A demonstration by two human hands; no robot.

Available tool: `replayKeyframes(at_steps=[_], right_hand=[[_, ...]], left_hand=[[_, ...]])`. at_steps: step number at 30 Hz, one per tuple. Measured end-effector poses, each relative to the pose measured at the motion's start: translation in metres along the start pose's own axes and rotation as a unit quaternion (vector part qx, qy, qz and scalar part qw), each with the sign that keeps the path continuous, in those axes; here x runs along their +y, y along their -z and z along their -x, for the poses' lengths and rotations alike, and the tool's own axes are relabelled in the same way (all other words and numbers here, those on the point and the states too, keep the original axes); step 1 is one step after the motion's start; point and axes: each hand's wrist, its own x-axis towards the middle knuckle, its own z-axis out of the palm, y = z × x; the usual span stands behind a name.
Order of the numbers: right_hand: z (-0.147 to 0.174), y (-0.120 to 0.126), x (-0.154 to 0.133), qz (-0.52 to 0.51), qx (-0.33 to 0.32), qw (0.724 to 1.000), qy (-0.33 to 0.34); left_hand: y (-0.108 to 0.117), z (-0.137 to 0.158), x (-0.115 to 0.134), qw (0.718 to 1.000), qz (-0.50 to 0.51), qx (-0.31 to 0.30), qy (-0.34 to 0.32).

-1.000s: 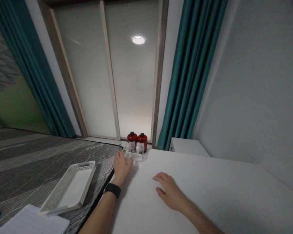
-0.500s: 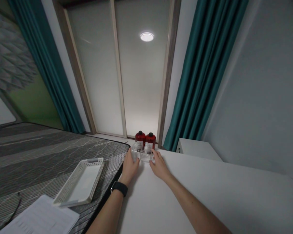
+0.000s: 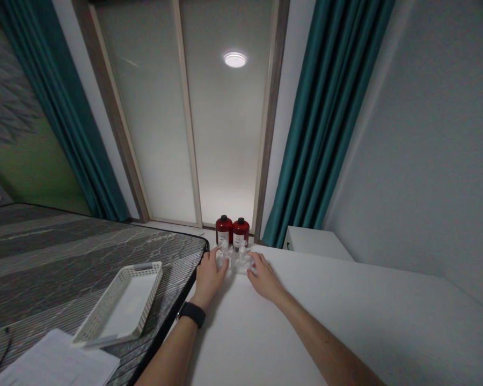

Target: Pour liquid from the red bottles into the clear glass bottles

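I'm having my left hand (image 3: 209,274) and right hand (image 3: 264,277), fingers curving, pinching opposite ends of a clear, glossy plastic tray (image 3: 240,267), lower centre of frame. Its long axis is running left-right; it's holding translucent upright pieces (image 3: 242,250), pointing up. Rounded red bottles with black caps (image 3: 224,225) are standing behind; a white perforated rectangular plastic basket (image 3: 104,304) is lying lower left.

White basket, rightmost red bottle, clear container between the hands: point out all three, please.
White basket (image 3: 124,306): head view, on its bare floor.
Rightmost red bottle (image 3: 240,229): head view, body above label.
Clear container (image 3: 240,266): head view, near side.
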Motion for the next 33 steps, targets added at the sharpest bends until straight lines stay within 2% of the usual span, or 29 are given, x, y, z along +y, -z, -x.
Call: replayKeyframes(at_steps=[8,15,19,20,22,25,29,33], right_hand=[[0.016,0.027,-0.009,-0.048,-0.039,0.998,0.018],[0.03,0.048,-0.005,-0.091,-0.091,0.991,0.021],[0.032,0.056,-0.003,-0.105,-0.096,0.99,0.015],[0.032,0.057,-0.004,-0.109,-0.097,0.989,0.017],[0.033,0.058,-0.008,-0.115,-0.103,0.988,0.025],[0.034,0.058,-0.011,-0.134,-0.124,0.983,0.034],[0.031,0.054,-0.003,-0.2,-0.141,0.97,0.006],[0.013,0.04,0.013,-0.199,-0.069,0.977,-0.031]], left_hand=[[0.002,0.005,0.001,0.997,-0.067,-0.006,-0.026],[0.007,0.003,0.001,0.996,-0.021,0.053,-0.064],[0.019,0.013,0.014,0.993,0.033,-0.003,-0.116],[0.021,0.017,0.018,0.988,0.05,-0.031,-0.14],[0.023,0.026,0.027,0.967,0.099,-0.127,-0.196],[0.022,0.034,0.037,0.95,0.126,-0.192,-0.21],[0.023,0.035,0.042,0.951,0.124,-0.206,-0.196],[0.028,0.031,0.043,0.958,0.083,-0.197,-0.193]])
